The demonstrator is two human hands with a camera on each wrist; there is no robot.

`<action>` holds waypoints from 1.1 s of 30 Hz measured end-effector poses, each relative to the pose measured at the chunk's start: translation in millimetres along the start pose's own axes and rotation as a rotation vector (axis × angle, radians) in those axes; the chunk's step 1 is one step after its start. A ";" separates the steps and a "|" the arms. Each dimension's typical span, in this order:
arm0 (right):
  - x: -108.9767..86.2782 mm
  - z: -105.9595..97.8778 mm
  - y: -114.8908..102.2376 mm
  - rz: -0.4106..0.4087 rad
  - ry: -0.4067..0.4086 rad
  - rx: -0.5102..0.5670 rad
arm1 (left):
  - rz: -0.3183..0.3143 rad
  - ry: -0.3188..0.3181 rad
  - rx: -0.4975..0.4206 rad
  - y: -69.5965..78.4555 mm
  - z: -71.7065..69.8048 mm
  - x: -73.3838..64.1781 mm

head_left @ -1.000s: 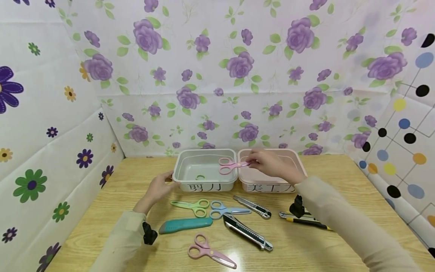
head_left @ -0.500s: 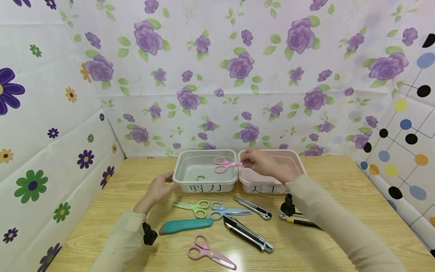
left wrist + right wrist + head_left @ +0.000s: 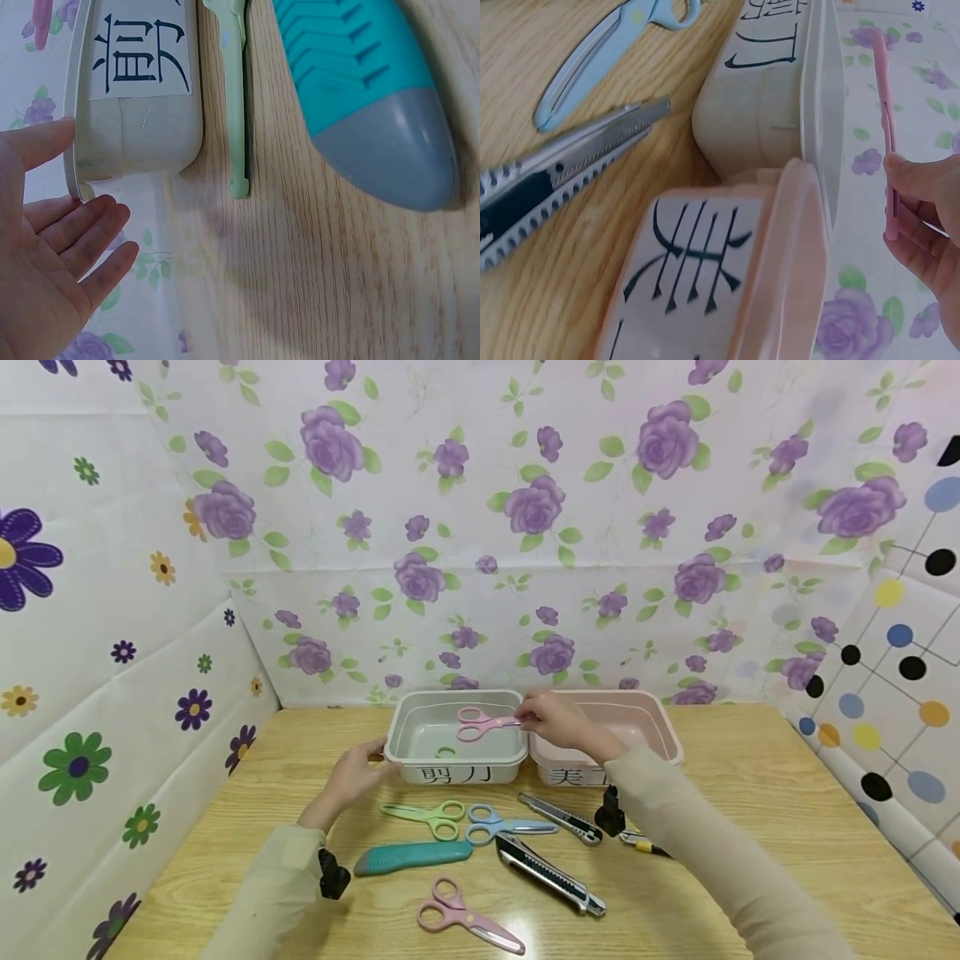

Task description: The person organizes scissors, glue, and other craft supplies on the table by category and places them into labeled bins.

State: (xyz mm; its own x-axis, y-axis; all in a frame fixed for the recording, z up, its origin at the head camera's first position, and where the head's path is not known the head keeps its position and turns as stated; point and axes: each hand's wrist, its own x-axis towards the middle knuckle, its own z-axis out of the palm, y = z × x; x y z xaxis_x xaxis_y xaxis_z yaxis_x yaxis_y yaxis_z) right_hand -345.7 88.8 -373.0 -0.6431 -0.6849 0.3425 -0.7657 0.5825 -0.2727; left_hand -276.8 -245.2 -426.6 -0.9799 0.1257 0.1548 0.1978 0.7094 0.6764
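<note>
My right hand [image 3: 562, 722] pinches pink scissors [image 3: 472, 727] near the blade end, handle loops pointing left over the grey-white bin [image 3: 498, 763]. In the right wrist view these scissors [image 3: 883, 82] appear edge-on between thumb and fingers. At that bin's front-left corner is my left hand [image 3: 351, 777]. In the left wrist view, its thumb touches the rim and its other fingers extend loosely by the corner. A green loop [image 3: 446, 751] shows inside the grey-white bin. Beside it stands a pink bin [image 3: 637, 718], partly behind the right hand and sleeve.
Before the bins lie green scissors [image 3: 427, 814], blue scissors [image 3: 510, 827], a teal cutter [image 3: 412, 856], a silver utility knife [image 3: 562, 818], a larger black-and-silver knife [image 3: 551, 877] and more pink scissors [image 3: 468, 917]. A yellow-and-black cutter [image 3: 643, 843] is partly under the right sleeve.
My right hand has carried the pink scissors leftward, farther over the grey-white bin. The right forearm now covers more of the yellow-and-black cutter. The left hand stays at the bin's corner.
</note>
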 end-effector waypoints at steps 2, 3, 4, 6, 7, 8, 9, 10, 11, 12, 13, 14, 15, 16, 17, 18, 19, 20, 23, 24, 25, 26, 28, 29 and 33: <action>2.2 2.1 -1.8 0.008 -0.009 -0.010 | 0.002 -0.002 0.003 0.5 -0.2 -0.1; 3.3 3.3 -2.7 0.015 -0.014 -0.014 | 0.002 -0.002 0.004 0.7 -0.2 0.0; 4.2 4.3 -3.7 0.019 -0.017 -0.016 | 0.004 -0.001 0.005 0.9 -0.3 0.0; 6.0 6.3 -6.1 0.026 -0.021 -0.020 | 0.010 -0.003 0.005 1.2 -0.3 0.0; 6.8 7.5 -6.8 0.024 -0.018 -0.022 | 0.012 -0.003 0.006 1.3 -0.2 0.1; 7.5 8.6 -7.7 0.023 -0.015 -0.023 | 0.014 -0.004 0.008 1.2 -0.1 0.1; 8.3 9.8 -8.6 0.025 -0.013 -0.025 | 0.012 -0.004 0.006 1.2 0.1 0.2; 9.0 11.1 -9.5 0.027 -0.012 -0.024 | 0.012 -0.005 0.007 1.1 0.2 0.1; 9.6 12.4 -10.3 0.029 -0.012 -0.020 | 0.011 -0.007 0.006 1.0 0.3 0.1; 10.2 13.8 -11.1 0.032 -0.014 -0.012 | 0.010 -0.008 0.007 0.9 0.4 0.0; 10.7 15.3 -11.8 0.034 -0.014 -0.008 | 0.008 -0.008 0.006 0.8 0.6 -0.1; 11.2 16.6 -12.6 0.037 -0.016 0.001 | 0.007 -0.008 0.005 0.8 0.7 -0.2; 11.7 18.2 -13.2 0.040 -0.019 0.013 | 0.006 -0.007 0.005 0.8 0.8 -0.3; 12.2 19.7 -13.6 0.042 -0.020 0.025 | 0.005 -0.007 0.007 0.8 0.9 -0.5; 12.7 21.3 -14.0 0.043 -0.021 0.033 | 0.005 -0.007 0.007 0.8 0.9 -0.6; 13.3 23.0 -14.2 0.040 -0.020 0.036 | 0.006 -0.006 0.008 0.9 0.9 -0.7; 13.8 24.6 -14.3 0.038 -0.017 0.037 | 0.007 -0.006 0.010 1.0 0.8 -0.9; 14.4 26.0 -14.5 0.037 -0.015 0.042 | 0.008 -0.006 0.013 1.1 0.7 -1.1; 16.3 29.7 -15.0 0.029 -0.005 0.050 | 0.008 -0.004 0.012 1.6 0.2 -1.7; 16.9 30.6 -15.1 0.025 -0.001 0.050 | 0.009 -0.005 0.012 1.7 0.0 -1.8; 17.5 31.4 -15.4 0.028 0.001 0.054 | 0.008 -0.005 0.011 1.9 -0.1 -1.9; 18.1 32.3 -15.6 0.026 0.004 0.058 | 0.006 -0.004 0.008 2.1 -0.3 -1.8; 19.3 34.5 -15.9 0.021 0.009 0.064 | 0.003 -0.003 0.003 2.2 -0.5 -1.5; 19.8 35.7 -16.0 0.019 0.012 0.060 | 0.001 -0.004 0.002 2.0 -0.6 -1.3; 21.5 40.9 -16.5 0.013 0.023 0.049 | -0.002 -0.007 0.002 1.2 -0.9 -0.3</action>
State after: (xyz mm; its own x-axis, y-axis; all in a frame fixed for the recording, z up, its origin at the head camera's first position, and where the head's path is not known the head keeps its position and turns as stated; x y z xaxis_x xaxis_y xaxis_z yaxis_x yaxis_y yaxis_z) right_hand -347.3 46.5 -397.9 -0.6527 -0.6673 0.3588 -0.7576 0.5686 -0.3205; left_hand -276.3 -245.0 -425.2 -0.9806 0.1290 0.1478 0.1953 0.7110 0.6755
